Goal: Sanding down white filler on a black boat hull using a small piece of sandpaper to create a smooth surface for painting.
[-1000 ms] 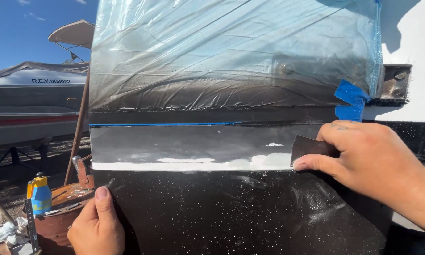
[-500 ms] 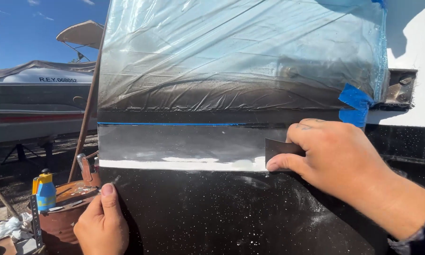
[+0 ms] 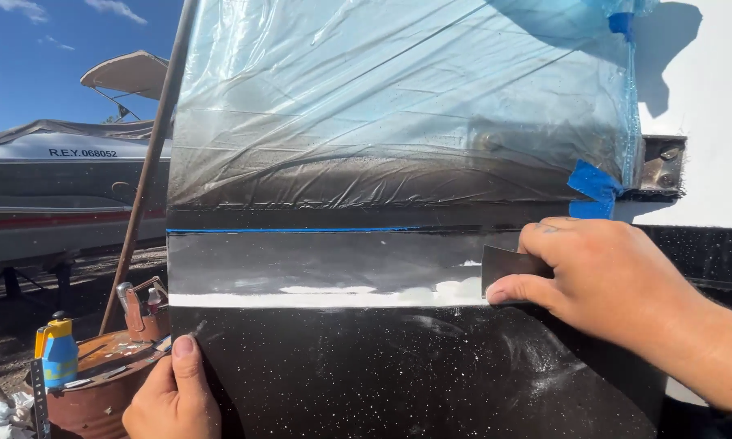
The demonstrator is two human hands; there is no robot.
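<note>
A dark sanding sheet (image 3: 508, 268) was pinched between thumb and fingers of the right hand (image 3: 606, 280) and pressed against the grey band of the hull panel (image 3: 325, 264), near its right edge. The left hand (image 3: 173, 398) was laid flat against the panel's lower left corner, fingers together, nothing gripped.

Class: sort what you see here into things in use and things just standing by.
In use: right hand, dark sanding sheet, black panel, left hand, plastic masking film, blue tape line.
Standing by: yellow-and-blue bottle, rusty drum, covered boat.
</note>
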